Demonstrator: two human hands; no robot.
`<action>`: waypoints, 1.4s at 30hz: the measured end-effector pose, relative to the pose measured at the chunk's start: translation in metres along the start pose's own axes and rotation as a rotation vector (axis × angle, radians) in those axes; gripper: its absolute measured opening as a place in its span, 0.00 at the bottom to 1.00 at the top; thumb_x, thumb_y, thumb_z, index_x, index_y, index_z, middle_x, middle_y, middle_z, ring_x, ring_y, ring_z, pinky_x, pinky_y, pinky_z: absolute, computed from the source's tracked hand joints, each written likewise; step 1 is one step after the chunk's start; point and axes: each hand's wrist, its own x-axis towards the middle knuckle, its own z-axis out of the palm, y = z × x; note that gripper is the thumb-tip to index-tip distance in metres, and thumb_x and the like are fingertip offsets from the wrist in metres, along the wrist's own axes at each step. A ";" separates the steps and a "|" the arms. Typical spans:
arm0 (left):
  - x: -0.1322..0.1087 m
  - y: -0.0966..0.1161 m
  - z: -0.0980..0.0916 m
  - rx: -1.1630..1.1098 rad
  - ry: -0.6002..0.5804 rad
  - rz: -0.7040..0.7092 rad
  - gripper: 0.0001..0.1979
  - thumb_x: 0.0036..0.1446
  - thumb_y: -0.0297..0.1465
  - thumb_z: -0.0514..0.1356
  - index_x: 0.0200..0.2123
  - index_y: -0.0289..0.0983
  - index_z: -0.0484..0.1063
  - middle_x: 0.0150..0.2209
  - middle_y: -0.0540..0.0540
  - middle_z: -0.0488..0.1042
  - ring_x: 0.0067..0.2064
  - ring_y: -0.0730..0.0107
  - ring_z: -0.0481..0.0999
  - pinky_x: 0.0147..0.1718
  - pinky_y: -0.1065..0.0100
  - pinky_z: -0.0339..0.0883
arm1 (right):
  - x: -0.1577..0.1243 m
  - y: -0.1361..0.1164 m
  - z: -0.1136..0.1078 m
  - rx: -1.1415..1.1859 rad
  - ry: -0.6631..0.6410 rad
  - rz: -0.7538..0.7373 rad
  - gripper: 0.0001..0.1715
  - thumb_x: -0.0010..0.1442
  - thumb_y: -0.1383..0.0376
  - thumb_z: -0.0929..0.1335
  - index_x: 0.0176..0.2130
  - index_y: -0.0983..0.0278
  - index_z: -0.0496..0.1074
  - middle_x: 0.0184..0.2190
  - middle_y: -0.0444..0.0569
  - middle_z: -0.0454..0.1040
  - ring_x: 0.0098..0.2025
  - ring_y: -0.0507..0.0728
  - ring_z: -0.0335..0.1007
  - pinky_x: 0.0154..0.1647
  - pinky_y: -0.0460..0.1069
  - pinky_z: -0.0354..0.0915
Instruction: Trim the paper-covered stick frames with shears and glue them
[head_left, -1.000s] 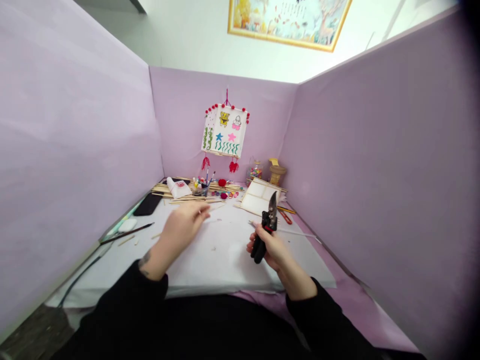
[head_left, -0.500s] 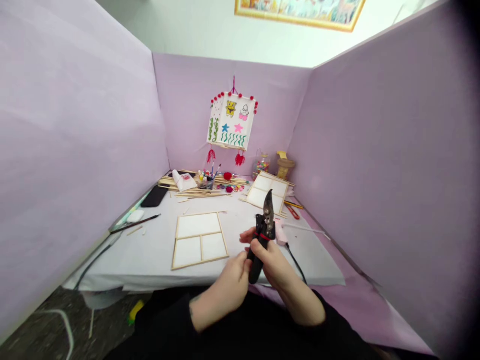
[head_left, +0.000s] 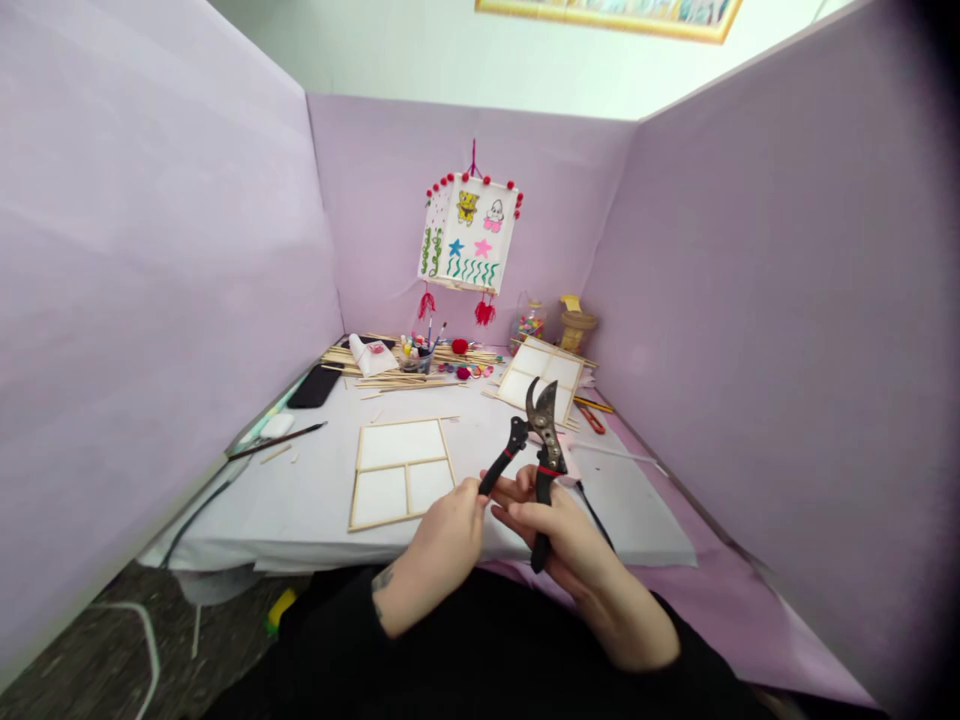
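I hold the shears (head_left: 541, 440) upright over the bench's (head_left: 300, 500) near edge. My right hand (head_left: 574, 530) has its grip pressed around one handle, and my left hand (head_left: 442, 540) is at the other's tip, pinching or not I cannot tell. I judge fingers should stay behind the pivot. Half a second ago the handles were together; now they gape.

Table (head_left: 300, 515), white-covered: gridded wooden frame (head_left: 403, 472) near front; second frame (head_left: 544, 375) far right; stick bundle (head_left: 390, 380), brush cup (head_left: 417, 358) behind; black phone (head_left: 315, 385), paintbrush (head_left: 277, 441) left.
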 end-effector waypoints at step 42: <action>0.082 -0.019 -0.132 -0.068 0.008 0.224 0.19 0.59 0.43 0.52 0.35 0.35 0.74 0.32 0.47 0.73 0.35 0.67 0.69 0.34 0.69 0.62 | 0.019 0.013 -0.049 -1.297 0.187 -0.725 0.21 0.61 0.60 0.64 0.51 0.67 0.71 0.58 0.58 0.56 0.61 0.68 0.51 0.63 0.62 0.54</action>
